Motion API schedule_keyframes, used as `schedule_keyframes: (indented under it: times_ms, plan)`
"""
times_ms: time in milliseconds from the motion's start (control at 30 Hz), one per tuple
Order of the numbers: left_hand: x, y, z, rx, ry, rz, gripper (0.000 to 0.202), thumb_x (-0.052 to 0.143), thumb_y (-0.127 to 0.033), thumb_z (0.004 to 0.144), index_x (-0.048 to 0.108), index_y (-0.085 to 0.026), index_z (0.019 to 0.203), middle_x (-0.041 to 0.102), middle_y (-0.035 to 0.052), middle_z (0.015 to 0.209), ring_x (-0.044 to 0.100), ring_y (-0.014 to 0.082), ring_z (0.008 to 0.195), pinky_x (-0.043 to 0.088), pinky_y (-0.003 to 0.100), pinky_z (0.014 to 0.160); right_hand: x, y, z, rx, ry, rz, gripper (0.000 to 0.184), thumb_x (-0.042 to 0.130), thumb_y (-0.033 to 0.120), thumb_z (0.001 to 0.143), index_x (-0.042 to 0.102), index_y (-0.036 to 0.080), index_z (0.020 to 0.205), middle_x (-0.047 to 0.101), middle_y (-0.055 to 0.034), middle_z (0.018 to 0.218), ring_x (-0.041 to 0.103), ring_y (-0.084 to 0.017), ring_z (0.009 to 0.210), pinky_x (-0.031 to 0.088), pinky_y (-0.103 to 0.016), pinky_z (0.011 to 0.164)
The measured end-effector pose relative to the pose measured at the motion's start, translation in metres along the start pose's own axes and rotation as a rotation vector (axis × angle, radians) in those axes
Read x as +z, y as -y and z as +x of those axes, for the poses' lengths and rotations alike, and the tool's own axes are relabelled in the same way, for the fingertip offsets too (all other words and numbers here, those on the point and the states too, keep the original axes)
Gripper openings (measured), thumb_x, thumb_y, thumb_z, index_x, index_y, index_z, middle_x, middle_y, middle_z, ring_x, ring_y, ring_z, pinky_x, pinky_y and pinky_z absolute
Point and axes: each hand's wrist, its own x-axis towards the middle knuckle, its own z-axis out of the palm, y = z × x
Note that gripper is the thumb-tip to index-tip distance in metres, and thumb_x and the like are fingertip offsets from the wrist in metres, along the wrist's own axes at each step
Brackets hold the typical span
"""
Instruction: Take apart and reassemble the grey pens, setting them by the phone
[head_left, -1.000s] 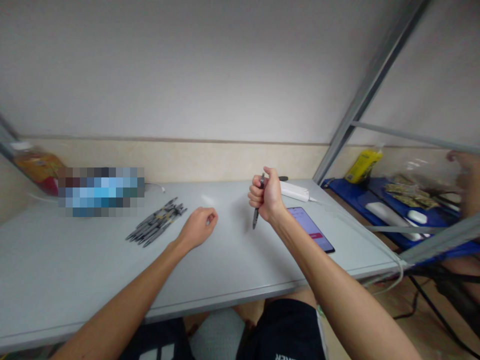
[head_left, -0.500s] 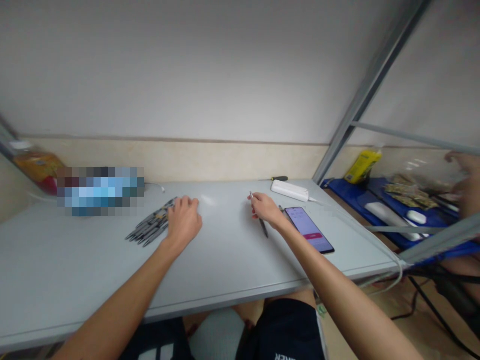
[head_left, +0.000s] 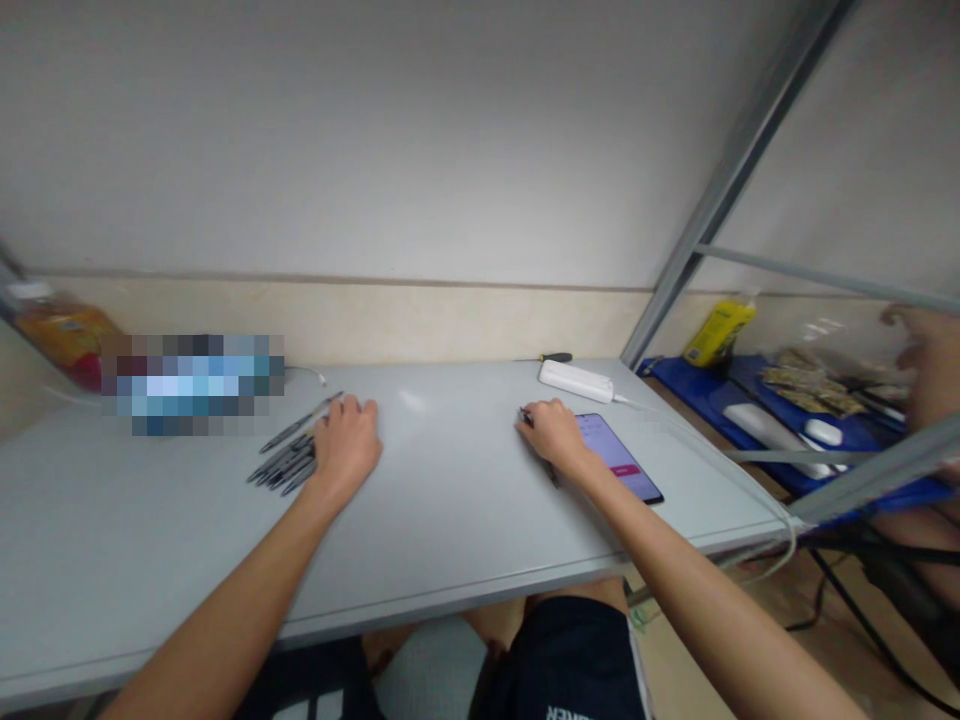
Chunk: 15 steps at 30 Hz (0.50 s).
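My left hand rests on the desk with its fingers curled over the right ends of several dark grey pens. One pen lies apart at the back of the bunch, its far end beside my index finger. My fingertips' exact grip is partly hidden. My right hand is closed around a dark pen at the left edge of a phone. That pen points down toward the desk, and most of it is hidden by the hand. The phone's screen is lit.
A white power strip with a cable and a screwdriver lie behind the phone. At the left stand an orange bottle and a blurred-out item. Beyond the metal frame, another person's arm is above a blue table.
My right hand has moved right with the pen, up against the phone. At my left hand, one pen has separated from the bunch toward the back.
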Motion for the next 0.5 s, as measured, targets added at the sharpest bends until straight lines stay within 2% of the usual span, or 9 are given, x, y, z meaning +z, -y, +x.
schedule_keyframes:
  times_ms: [333,500]
  plan:
    - [0.0,0.003,0.003,0.055,0.015,0.003,0.033,0.041,-0.008,0.074,0.06,-0.015,0.101,0.055,0.0149,0.101,0.049,0.0303,0.1,0.042,0.037,0.074,-0.007,-0.028,0.007,0.018,-0.048,0.025,0.036,0.056,0.041,0.08,0.067,0.016,0.103,0.062,-0.0144,0.106,0.048,-0.031,0.101,0.038,-0.037,0.077]
    - [0.002,0.003,0.005,0.066,0.028,-0.003,0.034,0.038,-0.007,0.074,0.061,-0.013,0.098,0.057,0.0164,0.097,0.052,0.0304,0.095,0.043,0.037,0.072,-0.017,-0.04,0.009,0.048,-0.029,0.073,0.03,0.051,0.035,0.083,0.068,0.017,0.101,0.064,-0.0127,0.105,0.048,-0.03,0.101,0.037,-0.039,0.079]
